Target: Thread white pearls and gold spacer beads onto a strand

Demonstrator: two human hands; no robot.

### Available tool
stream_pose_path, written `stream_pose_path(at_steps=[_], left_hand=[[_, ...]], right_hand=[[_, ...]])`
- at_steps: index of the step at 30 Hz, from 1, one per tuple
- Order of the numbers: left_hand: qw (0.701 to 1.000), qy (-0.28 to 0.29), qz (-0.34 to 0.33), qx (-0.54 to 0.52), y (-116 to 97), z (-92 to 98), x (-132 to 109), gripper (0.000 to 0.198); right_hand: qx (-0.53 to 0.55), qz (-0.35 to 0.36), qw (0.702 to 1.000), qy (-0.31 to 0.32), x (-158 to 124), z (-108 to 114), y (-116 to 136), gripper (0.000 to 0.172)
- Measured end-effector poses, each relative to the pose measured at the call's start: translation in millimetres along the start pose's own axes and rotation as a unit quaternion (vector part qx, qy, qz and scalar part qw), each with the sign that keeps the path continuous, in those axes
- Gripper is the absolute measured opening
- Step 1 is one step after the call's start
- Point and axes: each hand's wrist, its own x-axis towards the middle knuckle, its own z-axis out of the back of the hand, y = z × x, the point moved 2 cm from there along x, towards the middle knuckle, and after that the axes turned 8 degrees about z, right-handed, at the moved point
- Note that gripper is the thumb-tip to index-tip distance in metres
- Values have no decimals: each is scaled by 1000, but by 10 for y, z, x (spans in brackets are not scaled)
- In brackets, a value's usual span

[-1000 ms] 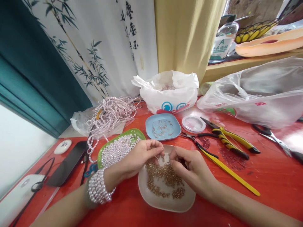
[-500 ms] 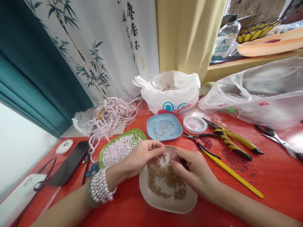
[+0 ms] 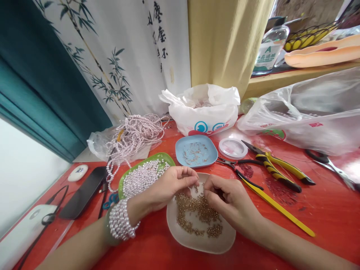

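Over the far side of a white dish, both hands are pinched close together, with a small gap between the fingertips. My left hand has its thumb and fingers pressed together; a tiny gold-coloured bit shows by the tips, too small to name. My right hand is curled in a pinch, and its fingers hide whatever it holds. Gold beads lie loose in the dish below. Several strands of pearly beads circle my left wrist as a bracelet. Behind that forearm, a green tray holds loose pearly beads.
A blue tray carries small metal pieces. Strung pearly beads are heaped at the back left. Black-handled pliers, yellow-and-black pliers and scissors lie right. Plastic bags stand behind; a phone lies left.
The whole view has shifted slightly, so things sit a little further right. Both hands keep nearly the same pinched pose over the dish.
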Motion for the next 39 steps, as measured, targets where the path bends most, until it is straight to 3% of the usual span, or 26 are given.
stream_pose_path(at_steps=[27, 34, 39], left_hand=[[999, 4, 3, -41, 0, 20, -10, 23], [994, -34, -38, 96, -70, 17, -66, 13], [944, -122, -125, 279, -283, 175, -119, 12]], right_hand=[[-78, 60, 995, 9, -17, -42, -17, 18], [-61, 57, 996, 4, -29, -43, -39, 18], [-64, 48, 997, 4, -41, -45, -49, 18]])
